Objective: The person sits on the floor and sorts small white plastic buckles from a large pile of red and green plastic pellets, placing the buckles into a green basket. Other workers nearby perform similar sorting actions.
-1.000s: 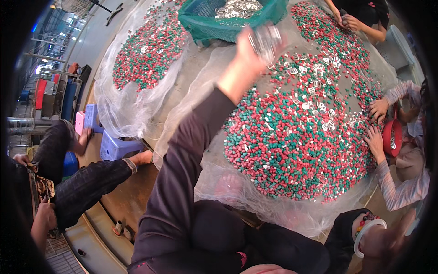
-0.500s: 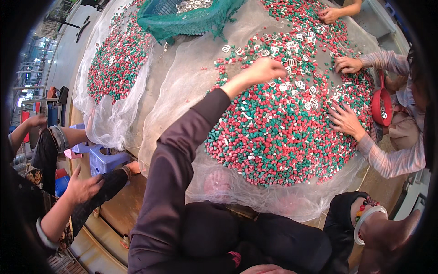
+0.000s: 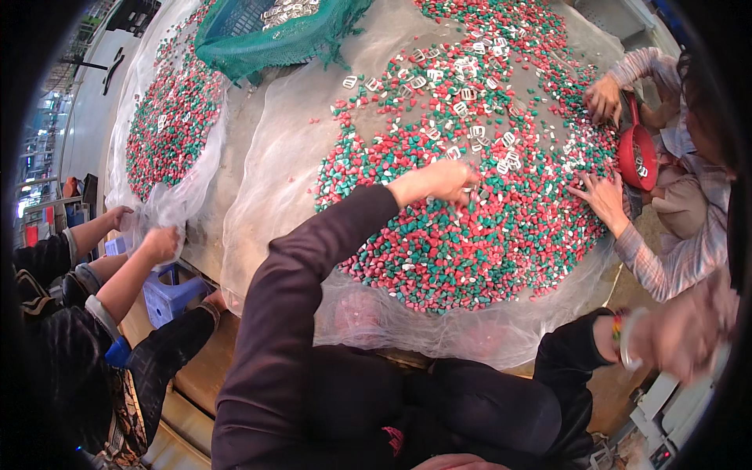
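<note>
My left hand (image 3: 448,183) hangs low over a spread of small red, green and white cone-like pieces (image 3: 462,251). Its fingers are curled together; whatever may be between them is hidden. Just beyond it lie several silvery slotted buckles (image 3: 462,109), scattered on the pieces. Far to the right, beyond the edge of the spread, my right hand (image 3: 689,333) is smeared by motion, with a white bangle (image 3: 629,339) and a beaded bracelet at the wrist. Its fingers cannot be made out.
Thin white netting (image 3: 274,172) lies under the pieces. A basket in green mesh (image 3: 274,48) holds buckles at the far left. At right, a co-worker's hands (image 3: 601,200) work beside a red scoop (image 3: 638,157). Another person's hands (image 3: 160,244) grip netting at left, above a blue stool (image 3: 174,296).
My left hand has come nearer from the scattered buckles. My right hand has lifted and blurred. The person at left has taken hold of the netting. The view has shifted slightly.
</note>
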Tool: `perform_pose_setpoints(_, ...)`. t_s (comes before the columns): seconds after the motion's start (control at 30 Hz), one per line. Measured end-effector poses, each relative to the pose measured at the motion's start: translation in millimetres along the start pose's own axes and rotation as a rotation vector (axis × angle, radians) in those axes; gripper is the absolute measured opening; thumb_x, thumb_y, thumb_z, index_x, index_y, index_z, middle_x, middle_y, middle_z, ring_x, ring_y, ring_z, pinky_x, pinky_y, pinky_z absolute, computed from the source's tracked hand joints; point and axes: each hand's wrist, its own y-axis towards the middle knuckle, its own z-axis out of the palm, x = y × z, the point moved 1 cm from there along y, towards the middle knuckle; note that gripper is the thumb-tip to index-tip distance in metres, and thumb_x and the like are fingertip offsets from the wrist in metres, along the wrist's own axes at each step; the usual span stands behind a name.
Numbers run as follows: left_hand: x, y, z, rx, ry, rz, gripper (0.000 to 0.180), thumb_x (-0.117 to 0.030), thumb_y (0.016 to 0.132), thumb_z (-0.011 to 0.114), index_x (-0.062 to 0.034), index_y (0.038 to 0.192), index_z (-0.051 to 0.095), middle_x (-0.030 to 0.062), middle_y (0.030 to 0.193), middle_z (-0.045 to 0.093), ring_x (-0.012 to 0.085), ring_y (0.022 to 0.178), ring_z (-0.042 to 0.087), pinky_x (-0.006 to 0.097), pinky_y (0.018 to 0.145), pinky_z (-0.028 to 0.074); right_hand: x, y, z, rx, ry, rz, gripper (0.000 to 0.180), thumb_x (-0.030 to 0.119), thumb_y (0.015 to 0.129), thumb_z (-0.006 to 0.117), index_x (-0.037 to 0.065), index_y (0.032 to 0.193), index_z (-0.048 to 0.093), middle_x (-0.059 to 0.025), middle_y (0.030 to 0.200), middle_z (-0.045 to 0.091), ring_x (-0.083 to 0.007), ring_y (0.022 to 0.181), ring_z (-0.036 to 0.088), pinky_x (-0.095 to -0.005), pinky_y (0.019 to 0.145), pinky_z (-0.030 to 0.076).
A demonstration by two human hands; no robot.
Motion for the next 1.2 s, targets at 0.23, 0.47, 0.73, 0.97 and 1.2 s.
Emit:
perform_pose_setpoints(0.23,-44.4,-94.5,-11.7,-0.240,-0.149,-0.042,0.022,-0.017,0.085,0.064,-0.0021,0.102,0.062,0.0147,0.093,0.060,0.0330,0.092,0.059,0.043,0.080,0.048,-255.3,-189.2,112.9,0.530,-0.422,0.824,0.057,0.029,0.091,0.059,0.007,0.140,0.040,-0.0232,0.123,0.053,-0.0361,0.116,0.050,-0.0442,0.100,0.039)
perform_pose_setpoints(0.47,-41.7,-109.3,-44.4,-0.360,-0.361,-0.267,0.030,-0.026,0.095,0.056,-0.0039,0.115,0.062,0.0136,0.108,0.059,0.0270,0.100,0.057,0.037,0.084,0.046,-226.9,-205.1,181.3,0.563,-0.239,0.905,0.021,0.010,0.082,0.063,0.000,0.100,0.063,-0.0180,0.076,0.064,-0.0332,0.073,0.064,-0.0424,0.069,0.049)
perform_pose_setpoints(0.73,-25.1,-104.1,-73.6,-0.406,-0.366,-0.400,0.030,-0.015,0.086,0.063,-0.0109,0.116,0.066,0.0136,0.097,0.069,0.0188,0.088,0.066,0.032,0.078,0.051,-161.5,-170.6,199.3,0.419,0.171,1.211,0.038,0.019,0.094,0.057,0.008,0.130,0.055,-0.0017,0.083,0.064,-0.0081,0.069,0.055,-0.0263,0.065,0.044)
perform_pose_setpoints(0.97,-33.0,-119.2,-71.5,-0.277,-0.546,-0.356,0.042,-0.005,0.090,0.055,-0.0043,0.132,0.053,0.0079,0.108,0.069,0.0126,0.093,0.064,0.029,0.082,0.051,-156.2,-156.2,184.1,0.286,0.219,1.239,0.032,0.004,0.087,0.064,0.003,0.119,0.061,-0.0058,0.102,0.070,-0.0095,0.093,0.065,-0.0221,0.078,0.049)
perform_pose_setpoints(1.2,-22.9,-115.4,-67.6,-0.380,-0.566,-0.305,0.038,-0.028,0.092,0.062,-0.0040,0.121,0.061,0.0046,0.096,0.068,0.0117,0.083,0.060,0.030,0.079,0.051,-168.9,-170.8,171.1,-0.042,0.486,1.357,0.020,0.002,0.086,0.065,0.004,0.105,0.060,-0.0092,0.102,0.068,-0.0144,0.091,0.066,-0.0236,0.073,0.052)
